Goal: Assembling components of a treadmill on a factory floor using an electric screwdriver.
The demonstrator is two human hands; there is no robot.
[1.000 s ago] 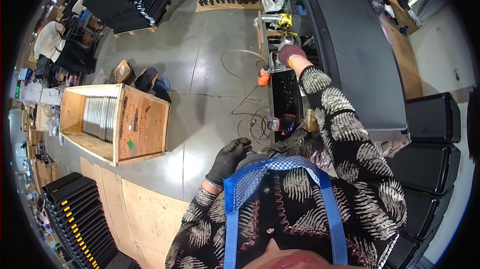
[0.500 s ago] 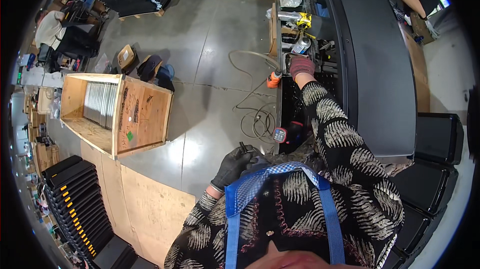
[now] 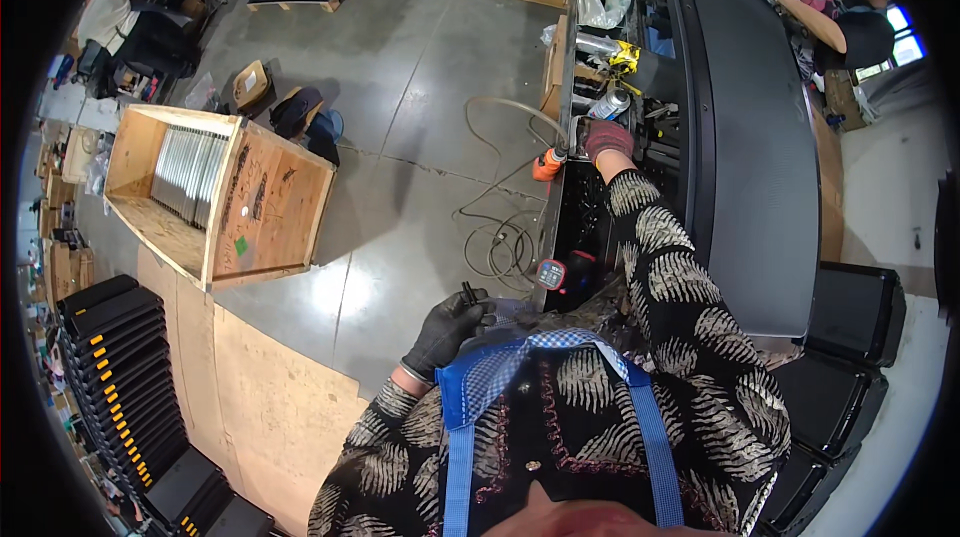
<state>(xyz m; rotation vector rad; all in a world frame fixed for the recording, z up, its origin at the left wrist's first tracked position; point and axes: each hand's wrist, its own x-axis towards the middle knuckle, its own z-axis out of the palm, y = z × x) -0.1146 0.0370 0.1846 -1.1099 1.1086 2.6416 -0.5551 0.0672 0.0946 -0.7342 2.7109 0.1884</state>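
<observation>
My left hand (image 3: 450, 329), in a dark grey glove, is closed in front of my apron. A small black rod-like piece (image 3: 469, 293) sticks up from its fingers; its kind is too small to make out. At the bench to my front right, my right hand (image 3: 607, 141), in a dark red glove, reaches down into a tray. Its fingertips are hidden there. Just beyond it leans a spray can (image 3: 608, 103). Beside it, at the bench's left edge, hangs an orange tool (image 3: 547, 165) with a hose. Nearer me lies a cordless tool with a red-rimmed battery (image 3: 552, 274).
A long black panel (image 3: 760, 137) stretches along the right. A coiled hose (image 3: 497, 249) lies on the floor. To the left stands an open wooden crate (image 3: 270, 202), with stacked black parts (image 3: 115, 377) nearer me. Two other people work at far left and far right.
The whole view has shifted slightly as my head turned. My right hand stays at the tray, and my left hand still holds the small black piece.
</observation>
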